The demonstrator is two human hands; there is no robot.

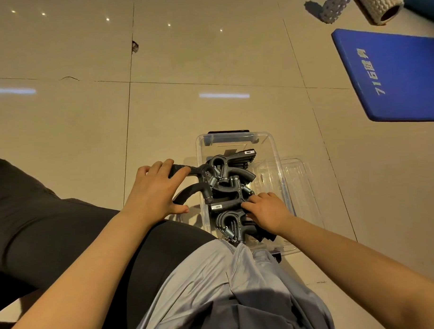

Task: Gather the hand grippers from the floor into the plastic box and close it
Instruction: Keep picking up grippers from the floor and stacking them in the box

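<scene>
right hand (pixel 266 210): nearest to me, inside the plastic box (pixel 272 147), fingers flat and pressing on the packed hand grippers (pixel 232 188); it clasps nothing.
left hand (pixel 155 188): at the box's left wall, grip clamped on the upper handle of one black hand gripper (pixel 200 179), fingers curled over it, thumb below.
held gripper: straddles the left rim, spring end already over the box, both handles trailing out to the left; its long axis runs left to right, across the box's length.
key relation: i judge the coming move is a short push rightward and down; the left hand is the nearer and already has it.
box contents: several black grippers piled along its length, apparently near the rim.
lid (pixel 294 179): clear, lying on the floor just right of the box, not yet fitted.
risk: the pile may sit proud and block the lid.
far floor: blue mat (pixel 392 74), foam rollers (pixel 360 3) beyond.
</scene>
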